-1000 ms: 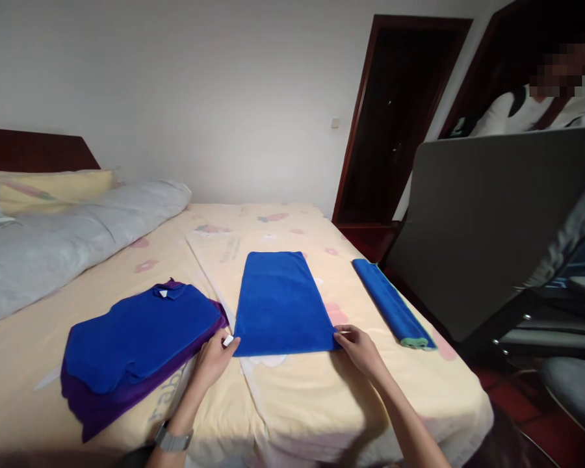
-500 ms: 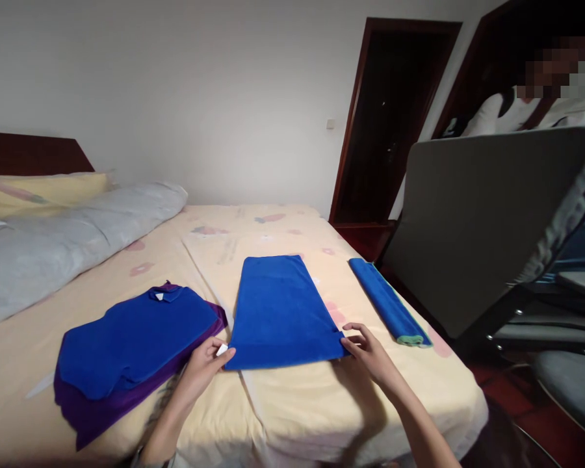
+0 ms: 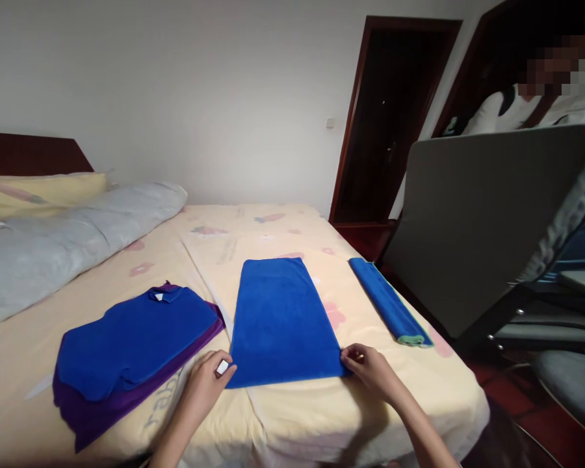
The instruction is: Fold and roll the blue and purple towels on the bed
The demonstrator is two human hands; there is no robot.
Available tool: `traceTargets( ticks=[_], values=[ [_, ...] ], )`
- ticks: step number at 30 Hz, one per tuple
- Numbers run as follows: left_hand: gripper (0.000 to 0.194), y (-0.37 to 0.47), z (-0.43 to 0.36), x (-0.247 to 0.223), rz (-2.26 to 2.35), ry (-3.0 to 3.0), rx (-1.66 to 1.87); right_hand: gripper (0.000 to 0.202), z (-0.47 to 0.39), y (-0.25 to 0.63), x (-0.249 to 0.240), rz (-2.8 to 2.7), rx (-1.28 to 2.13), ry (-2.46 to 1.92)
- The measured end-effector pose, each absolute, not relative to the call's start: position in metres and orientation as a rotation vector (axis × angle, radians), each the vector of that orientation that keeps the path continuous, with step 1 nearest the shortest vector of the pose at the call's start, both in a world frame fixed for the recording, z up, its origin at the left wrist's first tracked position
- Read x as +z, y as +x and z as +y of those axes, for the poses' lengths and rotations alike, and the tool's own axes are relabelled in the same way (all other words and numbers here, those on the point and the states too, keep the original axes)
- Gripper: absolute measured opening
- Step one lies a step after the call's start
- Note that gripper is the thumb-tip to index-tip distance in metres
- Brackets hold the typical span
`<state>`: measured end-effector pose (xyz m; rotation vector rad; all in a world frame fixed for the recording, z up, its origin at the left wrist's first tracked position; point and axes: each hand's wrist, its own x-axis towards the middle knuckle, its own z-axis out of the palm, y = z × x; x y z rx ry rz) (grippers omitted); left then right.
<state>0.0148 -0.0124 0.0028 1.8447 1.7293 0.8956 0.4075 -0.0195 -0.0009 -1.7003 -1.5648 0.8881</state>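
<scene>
Left hand [image 3: 208, 378], right hand [image 3: 369, 369]: each grip looks clamped, thumb to fingers, on the blue cloth [image 3: 285, 318] at its near corners. Cloth lies flat on the bed [image 3: 292, 426], between the grips and running away from them. Two-sided pinch probably keeps the near edge straight; fabric this limp would likely skew off one hold. White tag [image 3: 222, 368] at the left grip; can't tell if it's pinched too. Left of that grip: blue fabric piece [image 3: 136, 344] on top of purple fabric [image 3: 85, 422], loosely spread. Right of the right grip: folded green-trimmed towel [image 3: 386, 302] along the bed edge. Both sit well apart from the cloth, likely for elbow room. Far left beyond the grips: grey bedding [image 3: 92, 224].
</scene>
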Motion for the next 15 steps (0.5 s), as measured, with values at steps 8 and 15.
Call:
traceTargets(
  ticks=[8, 15],
  values=[
    [0.025, 0.005, -0.024, 0.017, 1.427, 2.194, 0.646, 0.033, -0.035, 0.404, 0.024, -2.005, 0.745, -1.432],
    [0.033, -0.004, -0.016, 0.006, 1.43, 2.127, 0.726, 0.037, -0.029, 0.402, 0.015, -1.937, 0.697, -1.508]
  ],
)
